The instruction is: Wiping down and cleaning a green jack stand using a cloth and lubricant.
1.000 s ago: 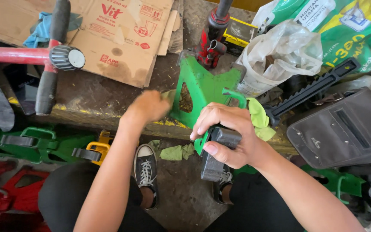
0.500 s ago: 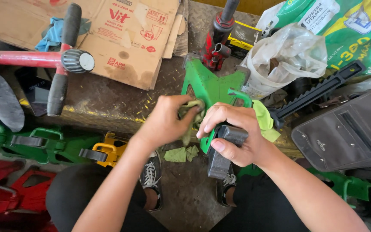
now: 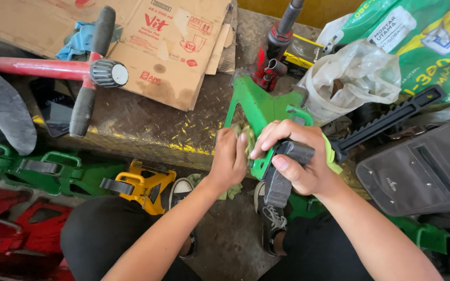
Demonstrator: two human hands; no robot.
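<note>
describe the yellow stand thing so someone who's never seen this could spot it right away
Start at the worn metal bench edge marked with yellow paint, and look just below it, left of the person's left hand. There the yellow jack stand lies on its side at the end of a row of green stands. It is the only yellow one.

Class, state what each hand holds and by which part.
Right hand grips the green jack stand by its dark handle; left hand presses a rag against it.
</note>
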